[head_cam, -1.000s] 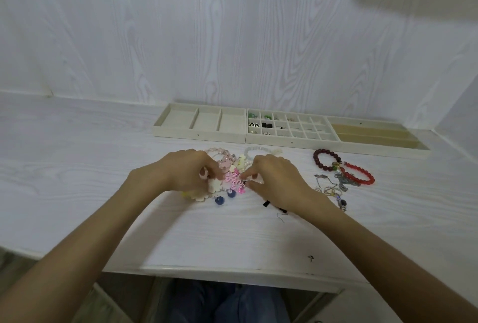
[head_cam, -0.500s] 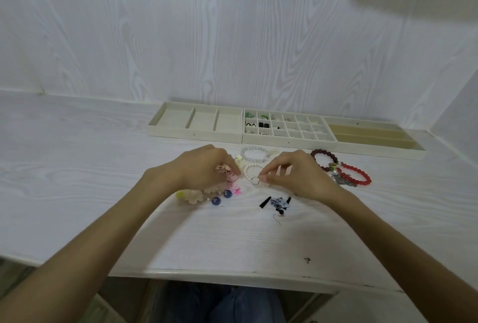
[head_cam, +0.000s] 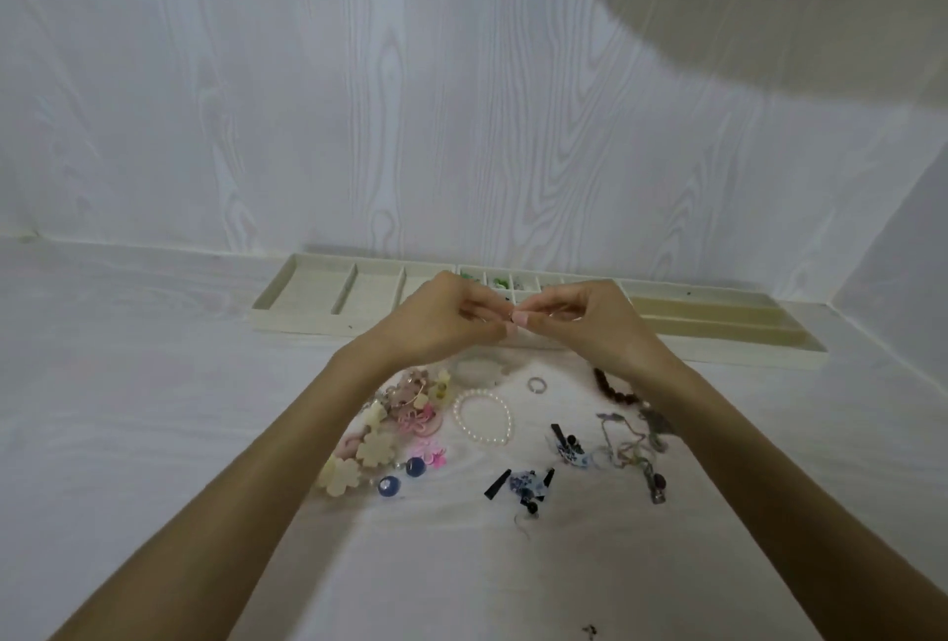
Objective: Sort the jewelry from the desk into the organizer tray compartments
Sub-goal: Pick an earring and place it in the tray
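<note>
Bare fingertips of left hand (head_cam: 451, 314) and right hand (head_cam: 590, 319) meeting above the surface (head_cam: 154, 409), in front of the organizer tray (head_cam: 308, 304). Both grips closed in a pinch on something tiny held between them; too small and blurred to name. Raised now from a second ago, when both hands were down among the jewelry on the surface; camera view tilted and closer as well.

Just below the hands, lying loose: small silver ring (head_cam: 536, 384), pearl bracelet (head_cam: 482, 417) and a pale translucent bracelet (head_cam: 477, 371). Left of these, under the left forearm, a heap of pink beads and flowers (head_cam: 415, 409), cream flower pieces (head_cam: 372, 450) and two blue round beads (head_cam: 402, 476). Nearer the camera, black-and-blue patterned earrings (head_cam: 520, 484). To the right, a tangle of chains with pendants (head_cam: 636, 450) and dark red bead bracelet (head_cam: 613, 386), partly hidden by the right wrist.

Beyond the hands, against the white wood-grain wall (head_cam: 359, 101), the cream tray: three wide compartments on the left, a grid of small compartments in the middle holding a few green pieces, long tan slots on the right.

No brand, label or readable writing anywhere.
</note>
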`<state>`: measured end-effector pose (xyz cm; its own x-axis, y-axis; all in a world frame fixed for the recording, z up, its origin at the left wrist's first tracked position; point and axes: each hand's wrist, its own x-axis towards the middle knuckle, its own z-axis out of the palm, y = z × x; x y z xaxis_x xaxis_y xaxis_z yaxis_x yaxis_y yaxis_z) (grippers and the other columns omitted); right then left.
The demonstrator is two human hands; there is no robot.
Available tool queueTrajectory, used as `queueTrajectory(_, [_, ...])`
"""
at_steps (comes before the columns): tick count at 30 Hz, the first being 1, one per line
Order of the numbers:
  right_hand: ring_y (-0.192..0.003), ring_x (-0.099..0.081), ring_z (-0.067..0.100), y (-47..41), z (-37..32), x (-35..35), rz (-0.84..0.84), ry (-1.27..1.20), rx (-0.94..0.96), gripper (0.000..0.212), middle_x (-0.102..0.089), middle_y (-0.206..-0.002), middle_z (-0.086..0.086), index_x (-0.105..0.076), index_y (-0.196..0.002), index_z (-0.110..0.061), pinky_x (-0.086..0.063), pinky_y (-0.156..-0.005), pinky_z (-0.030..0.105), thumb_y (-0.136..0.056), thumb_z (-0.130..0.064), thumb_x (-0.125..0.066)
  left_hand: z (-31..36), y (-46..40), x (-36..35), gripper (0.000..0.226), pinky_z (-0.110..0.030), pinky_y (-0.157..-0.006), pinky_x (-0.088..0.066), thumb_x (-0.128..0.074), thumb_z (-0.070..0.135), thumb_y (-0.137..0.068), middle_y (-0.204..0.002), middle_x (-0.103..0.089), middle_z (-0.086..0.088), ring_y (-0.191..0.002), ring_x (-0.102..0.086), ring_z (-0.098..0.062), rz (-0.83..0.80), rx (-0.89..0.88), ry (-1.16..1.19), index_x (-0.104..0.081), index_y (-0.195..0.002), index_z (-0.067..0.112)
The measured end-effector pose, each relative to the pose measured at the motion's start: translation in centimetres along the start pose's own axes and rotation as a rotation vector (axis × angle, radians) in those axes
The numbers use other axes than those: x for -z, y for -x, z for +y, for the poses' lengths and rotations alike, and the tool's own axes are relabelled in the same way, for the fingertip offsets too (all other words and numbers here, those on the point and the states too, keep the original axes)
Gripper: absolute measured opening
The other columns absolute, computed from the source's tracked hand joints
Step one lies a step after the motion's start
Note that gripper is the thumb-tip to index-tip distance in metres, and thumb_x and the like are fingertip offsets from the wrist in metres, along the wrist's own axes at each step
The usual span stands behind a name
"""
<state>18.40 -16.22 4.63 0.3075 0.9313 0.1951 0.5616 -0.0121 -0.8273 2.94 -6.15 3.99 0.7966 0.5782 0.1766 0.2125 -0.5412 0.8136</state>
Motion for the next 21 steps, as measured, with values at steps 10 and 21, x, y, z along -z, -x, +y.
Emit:
queueTrajectory(10, [-0.081,-0.065,0.014,-6.7,2.3,2.5,0.18,0.072,0.057,0.003,-0.072,-0.081,-0.006,-0.074,-0.08,-0.026,-0.05,-0.078,0.023,-0.079,-0.024,-0.073,-1.4,-8.5,-0.6,0.021,-0.016,-0.077,-0.052,-0.073,0.03,-0.081,-0.081,-0.073,-0.01,-0.08,-0.069,-0.008,0.108,0.065,0.15,-0.072,-0.096,0.015])
queueTrajectory(21, [-0.084,-0.067,0.014,-11.8,6.1,2.4,0.191,0.111,0.016,0.006,-0.073,-0.084,-0.005,-0.075,-0.084,-0.023,-0.054,-0.082,0.026,-0.08,-0.026,-0.073,-4.3,-12.7,-0.7,0.013,-0.03,-0.092,-0.053,-0.071,0.022,-0.083,-0.092,-0.074,-0.011,-0.092,-0.069,-0.014,0.091,0.101,0.174,-0.075,-0.095,0.018])
